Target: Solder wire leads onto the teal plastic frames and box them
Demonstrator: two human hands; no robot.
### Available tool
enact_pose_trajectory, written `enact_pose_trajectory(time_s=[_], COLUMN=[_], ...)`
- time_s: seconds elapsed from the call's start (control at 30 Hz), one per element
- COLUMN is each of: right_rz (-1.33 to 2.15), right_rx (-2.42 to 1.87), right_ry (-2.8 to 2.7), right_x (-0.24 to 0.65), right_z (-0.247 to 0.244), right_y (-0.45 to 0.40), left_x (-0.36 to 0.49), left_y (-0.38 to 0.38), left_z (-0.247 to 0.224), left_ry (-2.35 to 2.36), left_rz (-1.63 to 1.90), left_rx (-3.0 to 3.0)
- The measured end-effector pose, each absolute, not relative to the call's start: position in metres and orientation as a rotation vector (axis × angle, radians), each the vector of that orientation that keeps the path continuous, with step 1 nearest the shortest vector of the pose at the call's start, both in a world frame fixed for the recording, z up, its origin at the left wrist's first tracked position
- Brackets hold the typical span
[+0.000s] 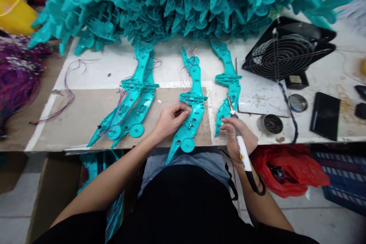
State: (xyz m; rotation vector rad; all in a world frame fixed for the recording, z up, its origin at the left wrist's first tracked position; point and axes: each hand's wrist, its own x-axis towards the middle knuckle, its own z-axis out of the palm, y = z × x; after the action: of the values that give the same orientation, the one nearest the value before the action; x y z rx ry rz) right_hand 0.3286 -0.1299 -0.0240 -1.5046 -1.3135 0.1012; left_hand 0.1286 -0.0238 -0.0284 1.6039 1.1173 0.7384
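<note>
A long teal plastic part (195,116) lies in front of me, with thin red and blue wires (185,78) along its upper half. My left hand (171,121) is at its left edge, fingers pinched on dark, thin wires. My right hand (240,135) is closed around a white soldering iron (243,150), its metal tip pointing up and away over the lower half of another teal part (227,79). To the left, two overlapping teal parts (137,91) carry more wires. One loose bundle of wires (67,87) rests farther left.
A big heap of teal parts (183,4) fills the back. At right are a black fan (286,49), a round tin (271,124), a sponge holder (296,80) and a black flat box (325,115). A wire pile (21,80) is at far left; a red bag (291,169) sits below the table.
</note>
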Motion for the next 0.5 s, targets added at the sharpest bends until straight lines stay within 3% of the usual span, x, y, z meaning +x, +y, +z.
enact_pose_trajectory(time_s=[0.33,0.5], right_rz=[-0.268,-0.205], right_rx=[-1.746,-1.739], right_ry=[-1.543,-1.593], right_x=[0.364,0.357], right_z=[-0.051,-0.058], right_y=[-0.129,-0.116], left_x=[0.130,0.138], left_y=[-0.012,0.001], left_z=[-0.026,-0.029], left_ry=[1.235,1.169], left_rz=[0.896,0.960], left_rx=[1.614,1.815])
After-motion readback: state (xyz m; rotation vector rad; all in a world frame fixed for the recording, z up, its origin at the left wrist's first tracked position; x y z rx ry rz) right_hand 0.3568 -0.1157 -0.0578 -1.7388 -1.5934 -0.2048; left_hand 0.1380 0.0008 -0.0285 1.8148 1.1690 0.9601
